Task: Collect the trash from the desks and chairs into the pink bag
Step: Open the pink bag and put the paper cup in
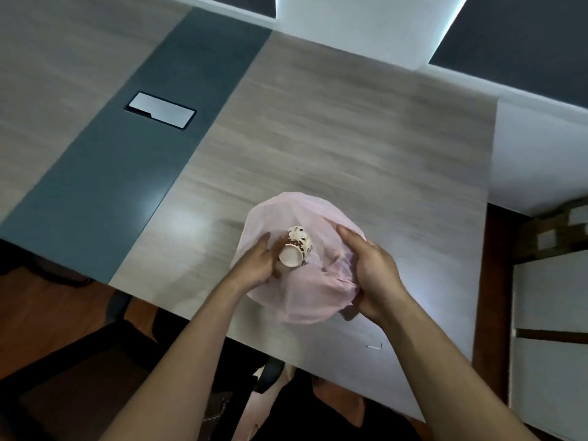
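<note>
A thin pink bag [299, 300] stands open on the wooden desk [334, 148] near its front edge. Over the bag's mouth my left hand [259, 261] grips a crumpled paper cup [296, 248], white with brown spots, its base turned toward me. My right hand [370, 270] holds the bag's right side, fingers curled over the gathered rim. The bag's inside is mostly hidden by the film and my hands.
A small thin scrap [374, 346] lies on the desk near the front edge, to the right of my arm. A grey strip with a metal cable flap [160, 110] crosses the desk at left. A dark chair [121, 338] stands below the desk; cardboard boxes [553, 230] sit at right.
</note>
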